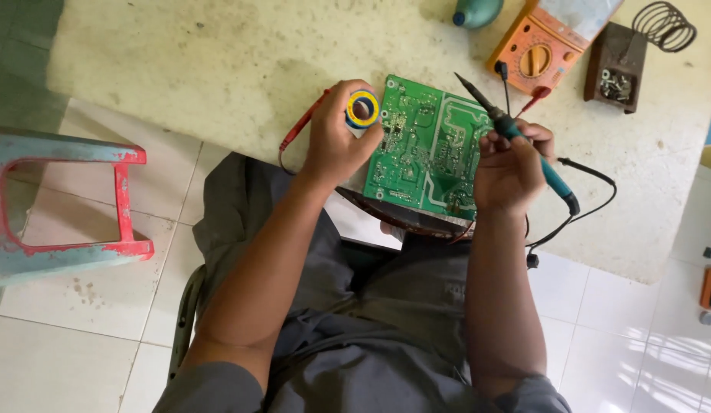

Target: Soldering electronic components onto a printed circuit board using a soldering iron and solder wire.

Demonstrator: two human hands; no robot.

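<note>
The person sits at a worn, pale yellowish worktable (218,69), looking down at both bare hands. The left hand (336,141) is closed around a small round spool with a yellow and blue rim (362,108), held at the left edge of a green rectangular printed circuit board (426,145), which is tilted up with its solder side facing the camera and its lower edge near the person's lap. The right hand (511,164) grips a soldering iron with a teal handle and a dark metal tip (516,134), fingers wrapped around the handle; the tip points up and to the left, over the upper right part of the board. The iron's black cable (593,191) loops off to the right and down over the table edge. A red test lead (302,126) runs along the table just left of the left hand. Farther back on the table lie an orange multimeter with a round dial (543,50), a dark soldering-iron stand with a coiled wire holder (623,65), and a teal rounded bottle (476,11). On the white tiled floor to the left stands a red and light blue plastic stool (65,203).
</note>
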